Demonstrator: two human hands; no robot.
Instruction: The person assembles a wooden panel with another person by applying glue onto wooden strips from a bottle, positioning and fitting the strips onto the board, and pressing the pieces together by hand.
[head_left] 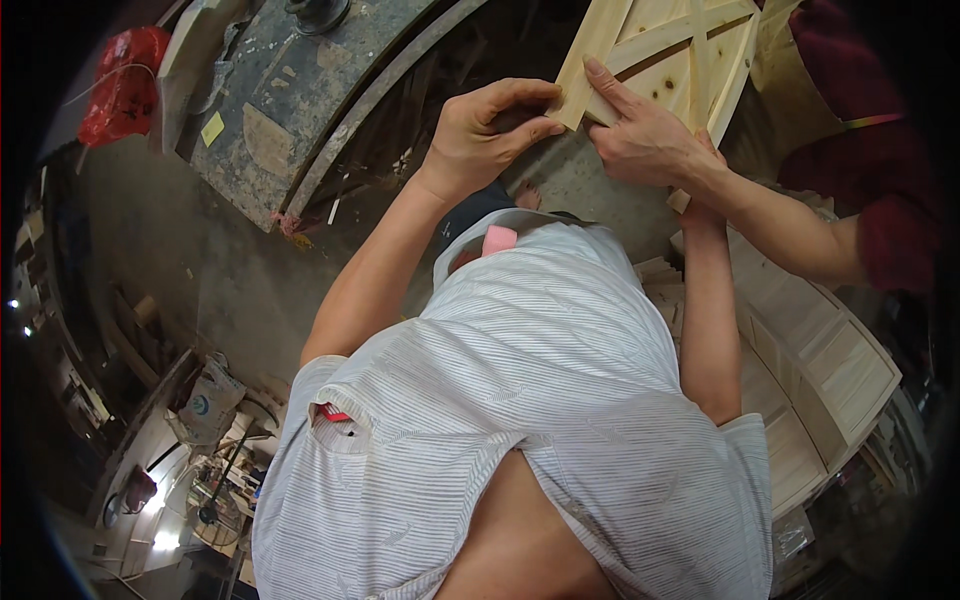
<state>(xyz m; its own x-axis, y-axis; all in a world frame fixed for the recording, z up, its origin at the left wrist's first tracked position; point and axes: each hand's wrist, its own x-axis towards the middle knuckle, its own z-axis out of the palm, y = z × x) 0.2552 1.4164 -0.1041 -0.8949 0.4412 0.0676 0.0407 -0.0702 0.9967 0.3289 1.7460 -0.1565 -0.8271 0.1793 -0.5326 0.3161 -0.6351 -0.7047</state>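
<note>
A pale wooden panel (660, 85) with curved crossing slats is held up at the top right. Along its left side runs a flat wooden strip (594, 62); whether the two are joined I cannot tell. My left hand (483, 135) pinches the lower end of this strip between thumb and fingers. Under a co-worker's forearm, my right hand (704, 208) grips the panel's lower right corner, mostly hidden. The co-worker's hand (645, 140) reaches in from the right, its thumb lying over the strip's edge.
A worn, stained workbench (290, 100) with a curved edge stands at the upper left. A red plastic bag (128, 85) hangs beyond it. Pale wooden panels (800, 370) lie at my right. The co-worker's maroon sleeve (895, 250) is close on the right.
</note>
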